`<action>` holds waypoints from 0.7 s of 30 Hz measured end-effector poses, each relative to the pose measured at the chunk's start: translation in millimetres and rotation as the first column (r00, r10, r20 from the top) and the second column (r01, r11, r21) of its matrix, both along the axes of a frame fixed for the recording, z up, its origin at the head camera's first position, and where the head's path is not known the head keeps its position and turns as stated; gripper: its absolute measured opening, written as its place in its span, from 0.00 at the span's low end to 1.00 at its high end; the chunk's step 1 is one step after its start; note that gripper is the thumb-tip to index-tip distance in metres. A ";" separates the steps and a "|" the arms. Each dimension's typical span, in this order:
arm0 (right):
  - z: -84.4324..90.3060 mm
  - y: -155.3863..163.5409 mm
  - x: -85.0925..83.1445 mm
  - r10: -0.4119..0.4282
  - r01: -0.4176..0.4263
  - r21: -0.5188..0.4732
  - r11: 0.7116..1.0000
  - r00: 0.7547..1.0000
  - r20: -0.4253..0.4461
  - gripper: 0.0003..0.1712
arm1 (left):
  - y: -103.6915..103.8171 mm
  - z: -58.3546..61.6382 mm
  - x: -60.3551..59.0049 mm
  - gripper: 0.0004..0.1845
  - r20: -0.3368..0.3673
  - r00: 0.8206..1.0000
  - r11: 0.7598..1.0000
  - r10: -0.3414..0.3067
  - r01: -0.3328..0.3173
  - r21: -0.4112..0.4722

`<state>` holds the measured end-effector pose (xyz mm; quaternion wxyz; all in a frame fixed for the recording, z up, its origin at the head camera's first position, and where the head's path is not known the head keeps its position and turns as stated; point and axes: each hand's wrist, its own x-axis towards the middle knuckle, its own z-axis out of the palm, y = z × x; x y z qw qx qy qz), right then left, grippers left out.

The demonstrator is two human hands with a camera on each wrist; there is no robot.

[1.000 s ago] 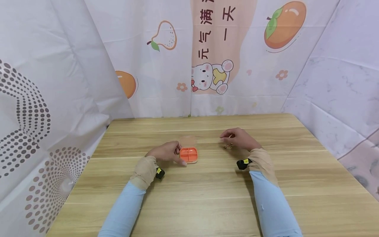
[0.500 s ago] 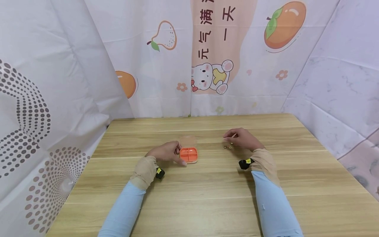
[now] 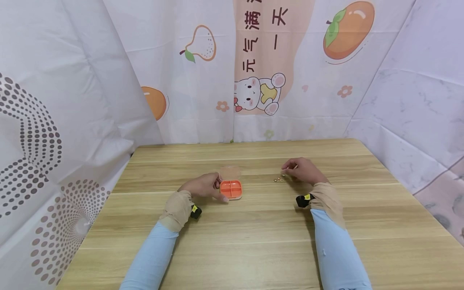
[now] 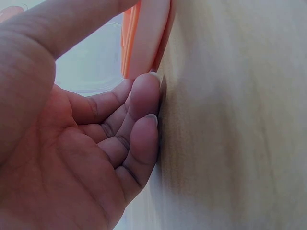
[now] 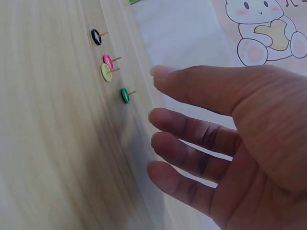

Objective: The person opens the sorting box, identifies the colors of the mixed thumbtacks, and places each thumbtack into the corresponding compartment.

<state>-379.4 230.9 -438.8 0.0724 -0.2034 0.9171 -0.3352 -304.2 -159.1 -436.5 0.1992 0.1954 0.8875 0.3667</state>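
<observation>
On the table is a small orange box [image 3: 235,185] with four-way dividers and its clear lid [image 3: 230,173] raised at the back. My left hand [image 3: 204,186] holds the box from its left side, thumb along the front edge; in the left wrist view the other fingers are curled beside its wall. My right hand [image 3: 303,170] hovers by several thumbtacks, its fingers relaxed, with nothing visible in them. In the right wrist view the black thumbtack [image 5: 96,37], pink thumbtack [image 5: 108,61], yellow thumbtack [image 5: 106,73] and green thumbtack [image 5: 125,96] lie points up. The right index finger is mostly hidden.
The wooden table [image 3: 232,245] extends back to a printed curtain [image 3: 203,80]. White sheets hang at the left and right sides. A black wrist camera [image 3: 195,212] sits on the left wrist, another [image 3: 303,200] on the right.
My right hand has moved to the right, from over the thumbtacks to their right side, uncovering them more. The left hand and the box have stayed in place.
</observation>
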 end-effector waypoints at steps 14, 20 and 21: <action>-6.6 1.9 -1.0 -0.013 0.012 0.063 0.998 1.000 0.015 0.07 | 0.1 -2.2 -1.0 0.31 0.016 1.000 1.000 -0.004 0.004 0.018; -6.5 0.0 -1.5 0.003 0.000 0.092 0.996 0.999 -0.035 0.06 | -0.4 -1.9 -1.1 0.31 0.023 1.000 1.000 0.003 -0.004 0.027; -6.2 -0.5 -1.3 0.007 -0.003 0.100 0.995 0.999 -0.043 0.06 | -0.7 -2.3 -1.5 0.31 0.025 1.000 1.000 0.002 -0.003 0.030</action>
